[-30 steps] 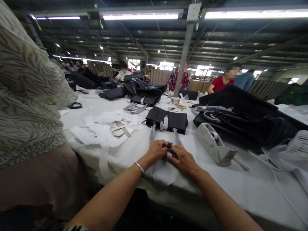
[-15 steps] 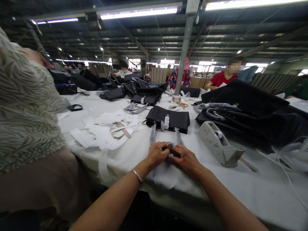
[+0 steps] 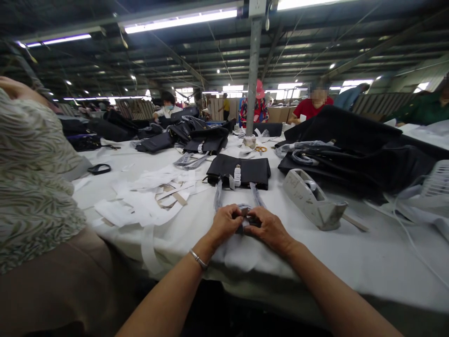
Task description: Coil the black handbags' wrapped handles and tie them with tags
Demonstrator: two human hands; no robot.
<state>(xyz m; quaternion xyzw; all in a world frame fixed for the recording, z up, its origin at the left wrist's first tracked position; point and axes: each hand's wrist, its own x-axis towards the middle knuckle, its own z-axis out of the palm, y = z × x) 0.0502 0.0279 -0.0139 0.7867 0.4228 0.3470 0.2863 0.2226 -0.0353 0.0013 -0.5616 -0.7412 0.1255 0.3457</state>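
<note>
A black handbag point(image 3: 254, 169) lies folded on the white-covered table, a ruffled white wrap around its clasp. Its plastic-wrapped handle point(image 3: 218, 195) loops toward me at the table's near edge. My left hand point(image 3: 225, 223) is closed on that loop, thumb and fingers pinched together. Opposite it, my right hand point(image 3: 269, 228) also grips the loop with bent fingers. A small grey-brown piece point(image 3: 244, 212) sticks up between my fingertips, with a bit of white below it. The fingers hide most of the handle's near part.
To the right stand a grey tape dispenser point(image 3: 310, 202) and piled black bags point(image 3: 361, 154). White paper scraps point(image 3: 140, 199) and black-handled scissors point(image 3: 99, 169) lie left. A pole point(image 3: 252, 84) rises behind the handbag. A person in a leaf-patterned top point(image 3: 31, 178) stands close at left.
My view has turned slightly right, so the scene sits further left. Both hands stay at the handle loop, with only small finger shifts. The person at left has raised an arm.
</note>
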